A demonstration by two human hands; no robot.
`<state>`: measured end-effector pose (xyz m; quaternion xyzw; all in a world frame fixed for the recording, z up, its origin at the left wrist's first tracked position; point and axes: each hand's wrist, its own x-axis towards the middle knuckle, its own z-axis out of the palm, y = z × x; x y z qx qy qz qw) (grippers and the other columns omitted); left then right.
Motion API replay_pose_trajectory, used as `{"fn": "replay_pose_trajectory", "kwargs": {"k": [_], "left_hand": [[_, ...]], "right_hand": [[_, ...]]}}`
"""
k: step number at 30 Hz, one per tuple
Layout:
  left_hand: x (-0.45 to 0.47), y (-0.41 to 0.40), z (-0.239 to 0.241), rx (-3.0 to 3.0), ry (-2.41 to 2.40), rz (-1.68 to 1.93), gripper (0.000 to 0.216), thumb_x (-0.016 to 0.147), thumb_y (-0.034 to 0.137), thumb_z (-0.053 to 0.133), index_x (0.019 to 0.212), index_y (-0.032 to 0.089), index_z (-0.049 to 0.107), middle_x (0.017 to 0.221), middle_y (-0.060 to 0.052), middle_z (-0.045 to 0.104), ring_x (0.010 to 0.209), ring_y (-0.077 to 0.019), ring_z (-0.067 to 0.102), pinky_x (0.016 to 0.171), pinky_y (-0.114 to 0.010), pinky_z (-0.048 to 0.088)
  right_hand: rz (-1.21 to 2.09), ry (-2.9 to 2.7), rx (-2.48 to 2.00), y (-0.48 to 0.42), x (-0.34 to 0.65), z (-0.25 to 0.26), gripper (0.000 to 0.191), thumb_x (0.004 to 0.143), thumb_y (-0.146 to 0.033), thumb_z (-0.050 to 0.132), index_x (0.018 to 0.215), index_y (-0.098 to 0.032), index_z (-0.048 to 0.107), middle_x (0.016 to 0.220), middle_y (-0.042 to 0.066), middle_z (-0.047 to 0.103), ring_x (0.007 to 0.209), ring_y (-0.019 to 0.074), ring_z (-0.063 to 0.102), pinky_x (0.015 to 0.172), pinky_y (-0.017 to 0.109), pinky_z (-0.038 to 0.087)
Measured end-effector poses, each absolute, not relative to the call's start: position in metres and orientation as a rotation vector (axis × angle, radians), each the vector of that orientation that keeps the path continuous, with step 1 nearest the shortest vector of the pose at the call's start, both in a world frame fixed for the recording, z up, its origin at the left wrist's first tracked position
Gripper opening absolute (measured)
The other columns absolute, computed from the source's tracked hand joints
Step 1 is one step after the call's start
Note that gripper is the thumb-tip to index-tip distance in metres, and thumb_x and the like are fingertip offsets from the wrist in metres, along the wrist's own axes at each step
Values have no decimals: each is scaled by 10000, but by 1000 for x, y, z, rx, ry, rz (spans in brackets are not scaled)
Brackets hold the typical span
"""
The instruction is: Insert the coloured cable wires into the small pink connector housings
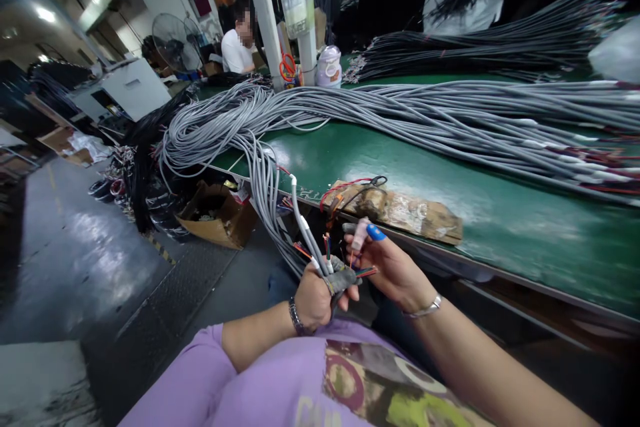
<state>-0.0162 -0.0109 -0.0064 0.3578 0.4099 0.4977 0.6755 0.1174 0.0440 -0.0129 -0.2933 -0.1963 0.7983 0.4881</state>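
Observation:
My left hand (pixel 315 297) is closed round the ends of several grey cables (pixel 313 243), with dark wrapping on its thumb or finger. White sleeves and thin coloured wires show at the stripped cable ends. Close beside it is my right hand (pixel 400 273), which has blue tape on one fingertip and pale pink wrapping on another. Its fingers are curled together at a thin orange wire (pixel 352 259) that rises from the cable end; the exact grip is partly hidden. Other short coloured wires (pixel 367 272) stick out between the hands.
Long bundles of grey cable (pixel 390 110) lie across the green table (pixel 500 240) and hang over its edge. A taped board (pixel 415 213) lies at the front edge. Black cables (pixel 480 47) are behind. A cardboard box (pixel 220 217) sits below left. A person (pixel 235 50) works farther back.

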Motion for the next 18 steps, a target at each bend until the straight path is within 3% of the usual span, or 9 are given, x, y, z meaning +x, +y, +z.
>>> {"fn": "replay_pose_trajectory", "kwargs": {"k": [10,18], "left_hand": [[-4,-6,4,793,1035,1241,351,678,422,731,581,134,556,489,2,585,314,-53,427,333,-184,263],[-1,-5,3,776,1051,1239,308,692,386,716,596,133,569,500,-2,591,314,-55,427,331,-187,252]], "right_hand": [[1869,-628,-730,43,116,-7,351,735,-533,701,737,-182,689,611,9,621,528,132,534,533,272,454],[1807,-598,-752,46,115,-17,428,739,-587,669,762,-163,715,662,50,667,573,161,585,555,285,501]]}}
